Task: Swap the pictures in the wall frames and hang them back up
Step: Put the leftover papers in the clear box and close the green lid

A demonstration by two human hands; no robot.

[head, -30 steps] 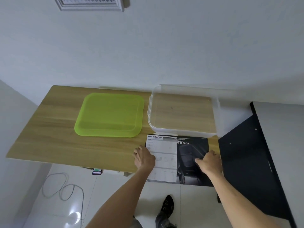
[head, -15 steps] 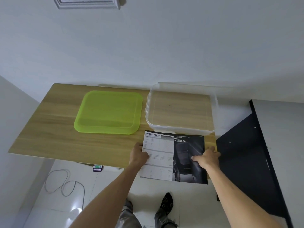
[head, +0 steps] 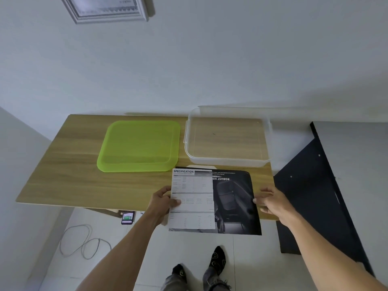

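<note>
I hold a printed sheet (head: pixel 212 202) over the near edge of the wooden table (head: pixel 69 181). Its left half is a white specification table and its right half is a dark picture. My left hand (head: pixel 162 201) pinches the left edge, thumb on top. My right hand (head: pixel 270 201) pinches the right edge with its fingertips. The lower part of the sheet hangs past the table edge. A silver picture frame (head: pixel 109 9) hangs on the wall at the upper left, cut off by the top of the view.
A green plastic lid (head: pixel 140 147) lies flat on the table. A clear plastic box (head: pixel 227 137) stands to its right, right behind the sheet. A black panel (head: pixel 310 198) leans at the right. A cable (head: pixel 81 242) lies on the floor, and a phone (head: pixel 127 217) shows under the table edge.
Both hands have pulled the sheet toward me, off the table edge. My right hand slid from the dark half to the sheet's right edge. The view tilted up, showing more of the wall frame.
</note>
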